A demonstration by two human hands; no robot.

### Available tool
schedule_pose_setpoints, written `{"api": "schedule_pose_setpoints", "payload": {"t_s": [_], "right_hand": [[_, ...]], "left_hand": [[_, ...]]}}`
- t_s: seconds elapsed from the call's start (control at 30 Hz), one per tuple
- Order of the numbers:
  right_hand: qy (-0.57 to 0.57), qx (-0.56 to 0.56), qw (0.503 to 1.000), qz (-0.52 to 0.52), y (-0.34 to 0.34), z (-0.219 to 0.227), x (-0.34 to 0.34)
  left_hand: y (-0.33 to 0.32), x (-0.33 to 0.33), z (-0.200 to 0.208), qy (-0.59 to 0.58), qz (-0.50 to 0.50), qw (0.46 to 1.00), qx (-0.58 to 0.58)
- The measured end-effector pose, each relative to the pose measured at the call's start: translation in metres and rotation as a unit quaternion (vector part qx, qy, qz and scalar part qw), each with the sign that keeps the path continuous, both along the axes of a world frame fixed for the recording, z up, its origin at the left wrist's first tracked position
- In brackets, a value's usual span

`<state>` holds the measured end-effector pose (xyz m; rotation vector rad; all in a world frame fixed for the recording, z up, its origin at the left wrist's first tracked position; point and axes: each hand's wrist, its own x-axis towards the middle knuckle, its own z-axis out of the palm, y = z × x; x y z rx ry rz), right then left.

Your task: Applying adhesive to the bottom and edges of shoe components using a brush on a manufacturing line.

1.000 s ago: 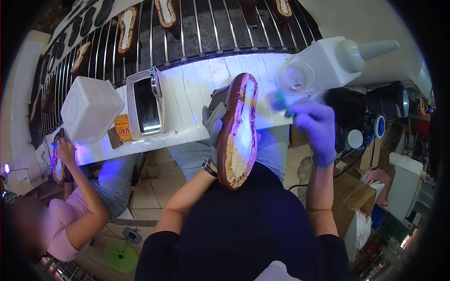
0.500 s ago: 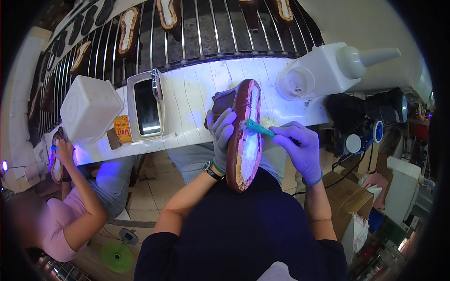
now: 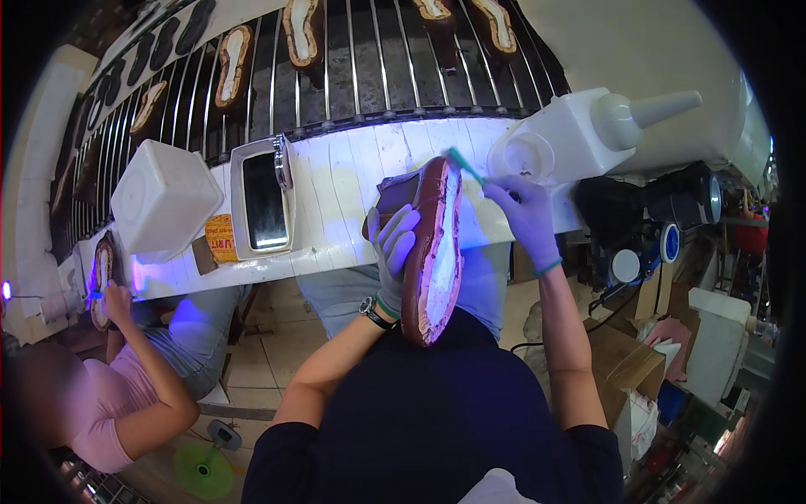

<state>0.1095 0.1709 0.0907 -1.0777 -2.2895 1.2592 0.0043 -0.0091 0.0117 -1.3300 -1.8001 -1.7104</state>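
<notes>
In my gloved left hand [image 3: 395,248] is a brown shoe [image 3: 426,269] without an outsole, tilted so its pale, white-coated underside shows. The fingers wrap its left side by the dark opening. Pinched in my gloved right hand [image 3: 522,212] is a small green brush [image 3: 467,166], resembling a toothbrush. Its bristle end is at the far tip of the shoe; whether it touches is hard to tell. Beyond the right hand stands a small clear cup [image 3: 522,160] against a white squeeze bottle [image 3: 579,126] with a long nozzle.
A white bench [image 3: 336,210] lies before me. On it are a white square container [image 3: 164,197] and a tray [image 3: 288,227] holding a dark, shiny phone-like slab. Behind runs a metal roller rack [image 3: 357,67] with several shoes. At left, another person [image 3: 138,378] brushes a shoe.
My right hand has moved the brush away from the middle of the shoe's underside to its far end. My left hand keeps hold of the shoe, with little shift.
</notes>
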Motion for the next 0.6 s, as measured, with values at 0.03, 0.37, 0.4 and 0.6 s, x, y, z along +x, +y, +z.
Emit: {"api": "schedule_pose_setpoints", "payload": {"t_s": [0.03, 0.37, 0.4, 0.6], "right_hand": [[0.000, 0.000, 1.000, 0.005, -0.003, 0.005, 0.003], [0.023, -0.098, 0.994, 0.040, -0.003, 0.007, 0.007], [0.029, -0.090, 0.995, 0.026, -0.001, 0.003, 0.007], [0.010, -0.134, 0.986, 0.098, -0.026, 0.046, 0.011]], "left_hand": [[-0.001, 0.000, 0.000, 0.001, 0.002, 1.000, -0.003], [-0.007, 0.007, 0.000, -0.019, 0.004, 0.996, -0.089], [-0.005, 0.004, 0.016, -0.018, -0.001, 0.996, -0.085], [-0.004, -0.005, 0.024, -0.010, 0.000, 0.999, -0.051]]}}
